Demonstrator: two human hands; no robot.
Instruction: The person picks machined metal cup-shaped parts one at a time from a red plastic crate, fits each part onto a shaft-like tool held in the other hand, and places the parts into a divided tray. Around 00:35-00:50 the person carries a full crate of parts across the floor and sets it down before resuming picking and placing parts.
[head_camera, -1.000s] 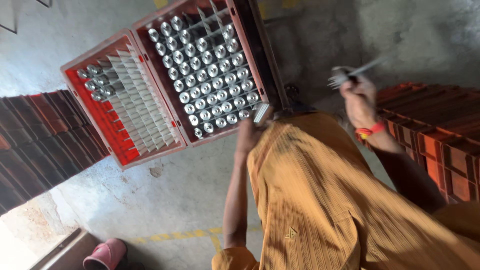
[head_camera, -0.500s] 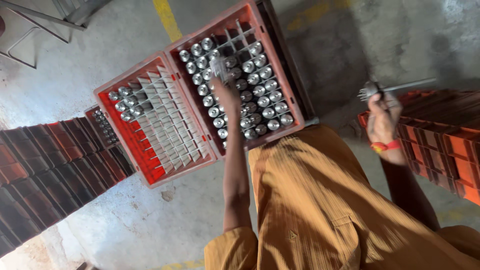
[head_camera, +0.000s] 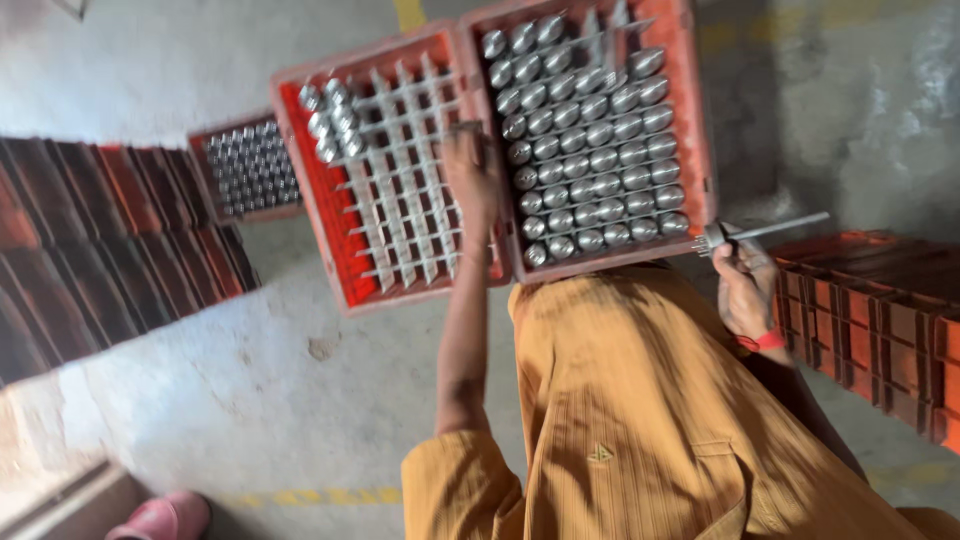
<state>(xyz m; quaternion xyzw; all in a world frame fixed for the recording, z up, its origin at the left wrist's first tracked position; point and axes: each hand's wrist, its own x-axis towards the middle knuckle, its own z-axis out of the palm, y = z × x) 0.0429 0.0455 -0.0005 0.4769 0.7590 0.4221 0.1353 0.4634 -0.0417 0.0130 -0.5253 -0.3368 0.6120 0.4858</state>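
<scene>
Grey concrete floor (head_camera: 230, 390) carries two red plastic crates with white divider grids, side by side. One crate (head_camera: 330, 230) is nearly bare, a few shiny metal cylinders (head_camera: 322, 122) sitting in its far corner; the other crate (head_camera: 690, 130) is packed with rows of the same silvery pieces (head_camera: 590, 140). Left hand (head_camera: 472, 172) reaches over the divider of the nearly bare crate, fingers curled, though blur hides whether its grip grasps anything. Right hand (head_camera: 745, 285), a red band at the wrist, is clenched on a thin metal rod tool (head_camera: 765, 230) beside stacked red crates (head_camera: 880, 320).
</scene>
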